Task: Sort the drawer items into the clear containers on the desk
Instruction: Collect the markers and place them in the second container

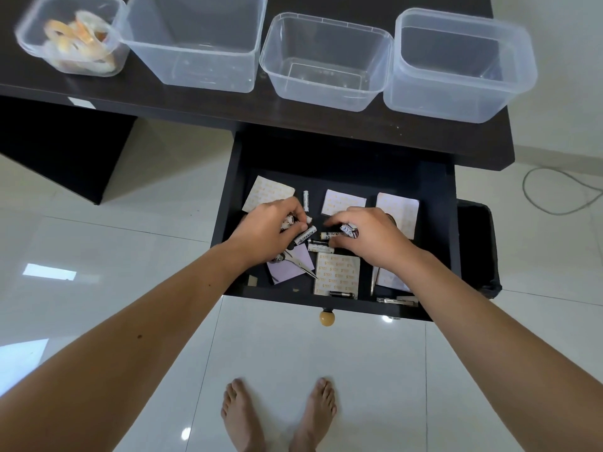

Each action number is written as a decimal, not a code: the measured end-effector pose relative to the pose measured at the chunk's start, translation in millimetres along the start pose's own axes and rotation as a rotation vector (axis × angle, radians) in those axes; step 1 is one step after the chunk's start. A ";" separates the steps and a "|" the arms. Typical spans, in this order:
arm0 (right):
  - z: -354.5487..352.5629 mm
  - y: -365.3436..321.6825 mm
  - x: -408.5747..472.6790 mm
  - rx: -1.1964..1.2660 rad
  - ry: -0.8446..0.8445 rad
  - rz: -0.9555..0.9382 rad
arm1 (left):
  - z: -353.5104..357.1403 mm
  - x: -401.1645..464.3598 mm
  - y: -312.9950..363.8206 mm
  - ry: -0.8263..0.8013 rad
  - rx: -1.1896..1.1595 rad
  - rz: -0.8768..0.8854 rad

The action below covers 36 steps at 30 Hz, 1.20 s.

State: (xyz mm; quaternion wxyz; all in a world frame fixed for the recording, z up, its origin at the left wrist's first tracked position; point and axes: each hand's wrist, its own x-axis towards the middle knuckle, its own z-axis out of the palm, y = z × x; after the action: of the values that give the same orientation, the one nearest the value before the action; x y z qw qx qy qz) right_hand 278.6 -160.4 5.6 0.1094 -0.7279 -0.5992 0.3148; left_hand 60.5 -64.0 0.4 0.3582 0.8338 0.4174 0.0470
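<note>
Both hands are down in the open black drawer (437, 177). My left hand (267, 233) is closed around several small batteries, one marked TEKNOX (305, 235) sticking out. My right hand (372, 236) grips batteries (349, 230) too, fingers curled over them. More loose batteries (318, 246) lie between the hands, and one stands apart at the back (306, 200). Paper sticker pads (337, 278) and pliers (298, 261) lie on the drawer floor. Four clear containers stand on the desk: a small one with tape rolls (70, 34), then three with nothing in them (195, 40), (326, 60), (460, 63).
The dark desk top (228, 106) overhangs the drawer's back. A round wooden knob (327, 318) sticks out at the drawer front. A black bin (476, 246) stands right of the drawer. A cable (561, 190) loops on the white tiled floor. My bare feet (277, 415) stand below.
</note>
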 end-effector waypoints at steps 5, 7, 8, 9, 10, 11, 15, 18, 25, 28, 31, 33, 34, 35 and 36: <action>5.3 2.0 4.1 -0.068 -0.017 -0.017 | -2.3 2.0 3.7 -0.033 0.118 -0.059; 4.1 1.2 1.6 -0.059 -0.029 -0.021 | -1.2 3.1 4.1 -0.047 0.224 -0.052; 2.9 0.8 -0.6 -0.058 -0.026 -0.023 | -0.1 4.1 5.0 -0.046 0.276 -0.047; 1.2 0.5 -3.0 -0.053 -0.022 -0.022 | 0.7 5.2 6.5 -0.045 0.329 -0.040; -0.4 0.9 -5.4 -0.032 -0.015 -0.018 | 2.1 6.6 7.6 -0.044 0.377 -0.030; -1.6 1.3 -7.4 0.004 -0.012 -0.013 | 3.6 7.9 8.3 -0.040 0.413 -0.017; -5.1 0.4 -12.1 0.049 -0.038 -0.015 | 7.2 11.6 6.5 -0.069 0.396 0.000; -6.3 0.9 -12.4 0.135 -0.050 0.030 | 7.4 9.5 5.2 -0.097 0.350 0.037; -3.6 -0.6 -10.2 0.197 -0.020 0.104 | -2.1 1.5 6.1 0.048 -0.020 0.062; -2.7 -3.8 -6.5 0.092 -0.027 0.075 | -3.7 -0.2 4.9 0.049 -0.111 0.011; -2.3 -5.1 -2.7 0.003 -0.064 0.041 | -2.5 -0.1 3.4 0.022 -0.143 0.027; -0.6 -2.3 -0.1 -0.083 -0.088 0.015 | -2.2 0.2 3.0 0.000 -0.145 0.063; 0.8 -0.6 0.7 -0.097 -0.091 0.016 | -1.6 0.7 2.3 -0.003 -0.135 0.085; 0.9 -0.9 0.8 -0.091 -0.091 0.014 | -0.7 1.4 1.2 -0.004 -0.121 0.101; 1.6 -0.5 0.8 -0.083 -0.093 0.013 | 0.5 1.6 0.4 -0.006 -0.117 0.106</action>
State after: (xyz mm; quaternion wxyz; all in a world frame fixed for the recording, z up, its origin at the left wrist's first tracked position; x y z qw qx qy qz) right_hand 277.3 -159.9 4.4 0.0490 -0.7202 -0.6116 0.3237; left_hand 62.0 -63.3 -0.1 0.4045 0.8326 0.3682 0.0876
